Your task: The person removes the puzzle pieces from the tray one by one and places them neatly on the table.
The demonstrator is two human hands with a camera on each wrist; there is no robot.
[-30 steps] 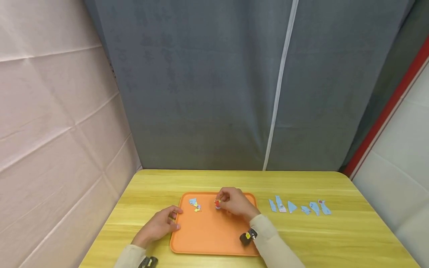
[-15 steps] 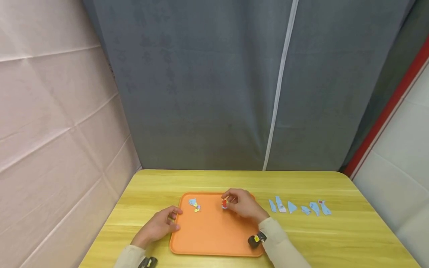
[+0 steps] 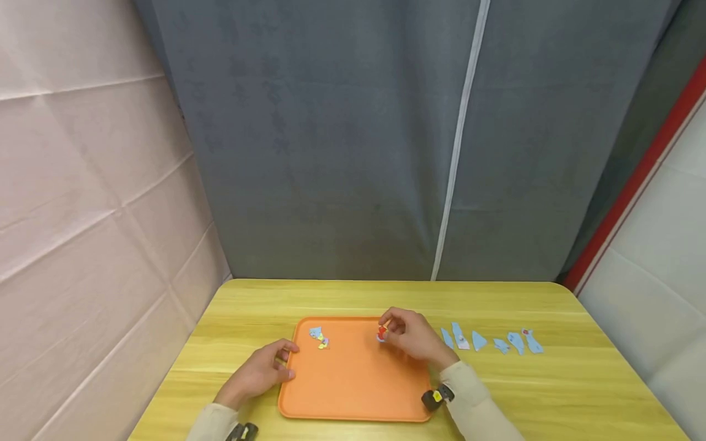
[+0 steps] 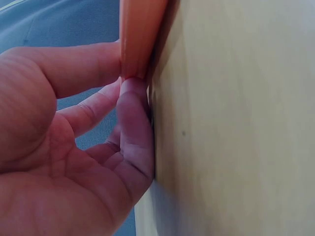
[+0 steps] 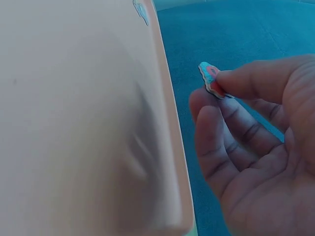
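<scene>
My right hand [image 3: 415, 335] pinches a small puzzle piece [image 3: 381, 333] between thumb and fingers, over the right part of the orange tray [image 3: 353, 392]. In the right wrist view this piece [image 5: 210, 81] shows red and light blue printing and a wavy edge, tilted and apart from the tray. My left hand [image 3: 258, 372] rests against the tray's left edge. In the left wrist view its fingertips touch the tray rim [image 4: 140, 37], close to the tabletop. Joined blue and yellow puzzle pieces [image 3: 318, 337] lie at the tray's upper left.
Several light blue puzzle pieces [image 3: 515, 342] lie in a row on the wooden table [image 3: 551, 392], right of the tray. A grey curtain [image 3: 331, 153] hangs behind the table's far edge. White fabric [image 3: 99, 214] hangs at the left.
My right hand has moved to the right across the tray, carrying the pinched puzzle piece. The left hand stays at the tray's left edge.
</scene>
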